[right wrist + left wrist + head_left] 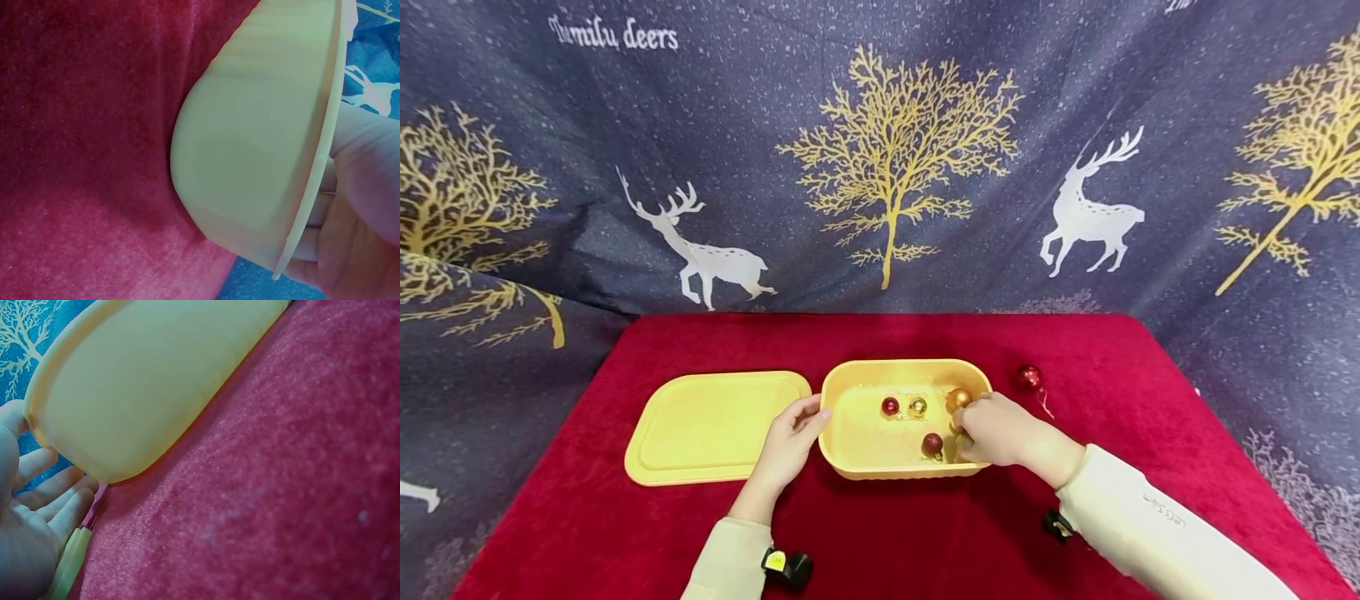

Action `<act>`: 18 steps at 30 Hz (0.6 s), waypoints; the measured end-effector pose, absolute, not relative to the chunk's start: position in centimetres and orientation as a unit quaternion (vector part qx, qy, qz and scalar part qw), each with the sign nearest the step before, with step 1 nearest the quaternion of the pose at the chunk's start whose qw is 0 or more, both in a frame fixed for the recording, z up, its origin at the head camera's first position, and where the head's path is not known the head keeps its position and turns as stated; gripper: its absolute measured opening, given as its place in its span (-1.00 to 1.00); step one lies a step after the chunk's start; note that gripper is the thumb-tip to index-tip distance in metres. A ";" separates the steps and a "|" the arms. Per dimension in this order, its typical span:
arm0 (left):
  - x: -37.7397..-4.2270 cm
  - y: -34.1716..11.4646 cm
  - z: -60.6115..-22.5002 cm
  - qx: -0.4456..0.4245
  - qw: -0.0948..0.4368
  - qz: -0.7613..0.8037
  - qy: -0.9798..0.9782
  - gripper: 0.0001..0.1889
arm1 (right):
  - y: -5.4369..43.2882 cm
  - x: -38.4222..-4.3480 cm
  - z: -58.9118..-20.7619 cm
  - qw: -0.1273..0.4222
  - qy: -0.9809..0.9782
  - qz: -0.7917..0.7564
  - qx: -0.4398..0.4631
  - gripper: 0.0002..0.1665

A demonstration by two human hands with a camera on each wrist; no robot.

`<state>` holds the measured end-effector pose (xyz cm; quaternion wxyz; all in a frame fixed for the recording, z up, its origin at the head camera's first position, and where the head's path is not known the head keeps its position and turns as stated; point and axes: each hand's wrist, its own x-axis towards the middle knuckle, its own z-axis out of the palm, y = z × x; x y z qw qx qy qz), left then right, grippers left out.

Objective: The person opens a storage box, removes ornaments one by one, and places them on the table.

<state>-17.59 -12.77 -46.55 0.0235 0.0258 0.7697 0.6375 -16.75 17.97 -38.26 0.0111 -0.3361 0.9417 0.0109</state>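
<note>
A yellow plastic box (880,473) stands without its lid at the middle of the red table. My left hand (792,437) holds its left end, thumb over the rim and fingers along the outer wall. My right hand (996,429) reaches over the right end, fingertips down inside. By those fingers sits an orange-gold bauble (958,400), and something gold shows partly under them; I cannot tell whether they grip it. Also in the box are a small red bauble (890,406), a small gold bauble (917,406) and a dark red bauble (932,445). The box wall (250,144) hides my right fingertips in the right wrist view.
The yellow lid (715,425) lies flat left of the box, close to my left hand. A shiny red bauble (1029,377) with a string lies on the red cloth (887,542) beyond my right hand. A dark blue curtain (880,167) with trees and deer hangs behind the table.
</note>
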 end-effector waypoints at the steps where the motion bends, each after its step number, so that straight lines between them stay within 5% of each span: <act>1: -17.6 -12.8 -46.6 0.026 0.023 0.637 0.770 -0.54 | 18.0 -16.7 -38.2 0.015 0.943 0.009 -0.333 -0.89; 18: -17.8 -12.9 -46.8 0.030 0.023 0.632 0.774 -0.54 | 18.1 -16.6 -38.2 -0.017 0.936 -0.006 -0.351 -0.68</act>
